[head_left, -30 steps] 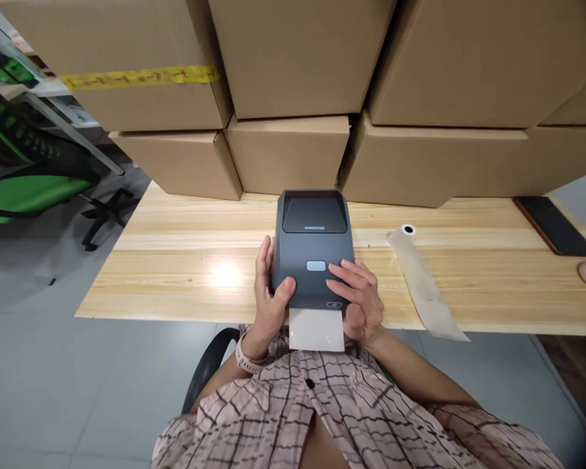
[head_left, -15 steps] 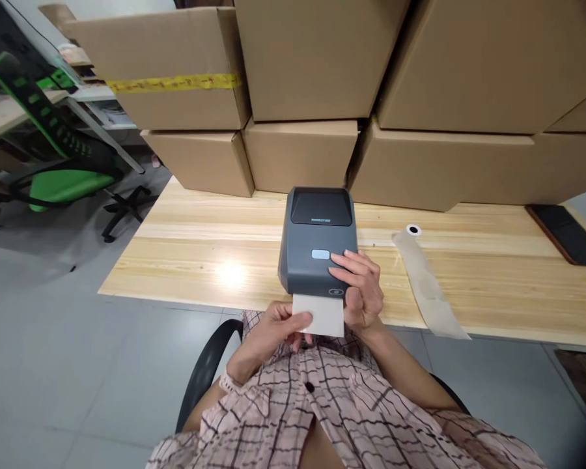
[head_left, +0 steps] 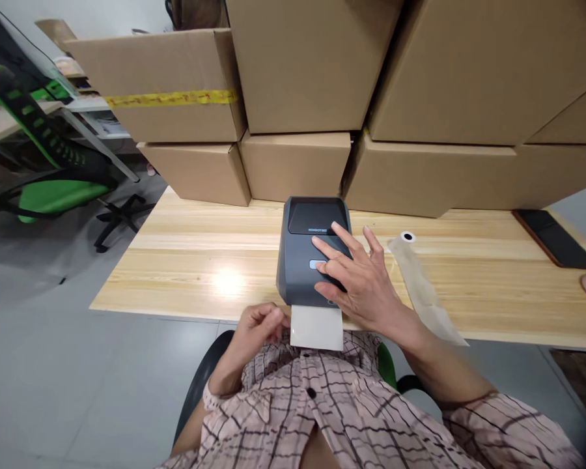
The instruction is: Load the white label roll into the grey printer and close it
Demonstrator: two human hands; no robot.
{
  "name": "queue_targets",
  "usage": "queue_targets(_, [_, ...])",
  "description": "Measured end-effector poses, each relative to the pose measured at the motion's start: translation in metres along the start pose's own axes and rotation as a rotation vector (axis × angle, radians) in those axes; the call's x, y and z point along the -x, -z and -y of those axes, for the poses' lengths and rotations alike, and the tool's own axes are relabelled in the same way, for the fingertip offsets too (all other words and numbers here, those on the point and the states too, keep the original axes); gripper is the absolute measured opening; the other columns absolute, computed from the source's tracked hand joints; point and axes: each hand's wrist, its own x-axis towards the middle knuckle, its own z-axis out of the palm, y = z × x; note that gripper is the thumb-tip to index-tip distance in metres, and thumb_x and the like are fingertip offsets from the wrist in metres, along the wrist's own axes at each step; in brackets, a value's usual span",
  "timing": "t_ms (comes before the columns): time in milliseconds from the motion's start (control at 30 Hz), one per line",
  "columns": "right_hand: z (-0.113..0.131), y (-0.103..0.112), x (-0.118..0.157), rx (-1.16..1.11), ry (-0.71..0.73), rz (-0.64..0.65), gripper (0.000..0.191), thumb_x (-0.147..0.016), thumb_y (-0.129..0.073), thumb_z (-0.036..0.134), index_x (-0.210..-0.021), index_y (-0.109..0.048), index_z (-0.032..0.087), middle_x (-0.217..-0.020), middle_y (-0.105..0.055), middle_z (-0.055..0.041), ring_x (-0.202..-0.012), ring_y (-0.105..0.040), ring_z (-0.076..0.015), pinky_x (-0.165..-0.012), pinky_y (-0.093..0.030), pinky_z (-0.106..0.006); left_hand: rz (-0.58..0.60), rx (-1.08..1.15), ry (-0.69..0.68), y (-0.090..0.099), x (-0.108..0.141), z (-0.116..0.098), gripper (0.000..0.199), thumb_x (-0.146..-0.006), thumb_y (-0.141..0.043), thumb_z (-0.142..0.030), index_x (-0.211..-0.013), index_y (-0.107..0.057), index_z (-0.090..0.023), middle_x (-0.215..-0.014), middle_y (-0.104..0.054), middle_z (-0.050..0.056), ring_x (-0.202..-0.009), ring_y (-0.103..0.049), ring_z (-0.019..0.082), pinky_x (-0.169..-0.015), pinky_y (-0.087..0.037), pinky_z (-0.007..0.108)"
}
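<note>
A dark grey label printer (head_left: 293, 260) stands near the front edge of the wooden table, and a blank white label (head_left: 316, 329) hangs out of its front slot. My right hand (head_left: 359, 277) lies over the printer's top right side with its fingers spread, one fingertip at the light blue button (head_left: 316, 264). Just left of the label is my left hand (head_left: 264, 326), fingers curled in and thumb on top. Whether anything small is between those fingers is hidden; the label's left edge is close to the fingertips.
Stacked cardboard boxes (head_left: 293, 166) line the back of the table (head_left: 176, 260). Right of the printer lies a strip of translucent backing paper (head_left: 427, 293) with a small white ring (head_left: 407, 237) at its top. A dark phone (head_left: 557, 238) rests farther right. A green chair (head_left: 61, 195) stands at left.
My left hand has let go of the label and moved left. My right hand has shifted from the printer's right front corner up over its top, fingers now spread. The view has tilted slightly.
</note>
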Motion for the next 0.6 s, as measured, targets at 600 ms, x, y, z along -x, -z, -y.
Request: queue_targets(600, [0.012, -0.013, 0.045, -0.095, -0.154, -0.131, 0.063, -0.103, -0.037, 0.065, -0.16, -0.036, 0.036, -0.177, -0.013, -0.0035, -0.16, -0.021, -0.0377, -0.124, -0.026, -0.068, -0.332, 0.141, -0.328, 0.012, -0.109, -0.044, 0.031, -0.085, -0.073, -0.035, -0.111, -0.068, -0.019, -0.126, -0.07, 0.012, -0.118, -0.066, 0.023, -0.105, -0.052, 0.041])
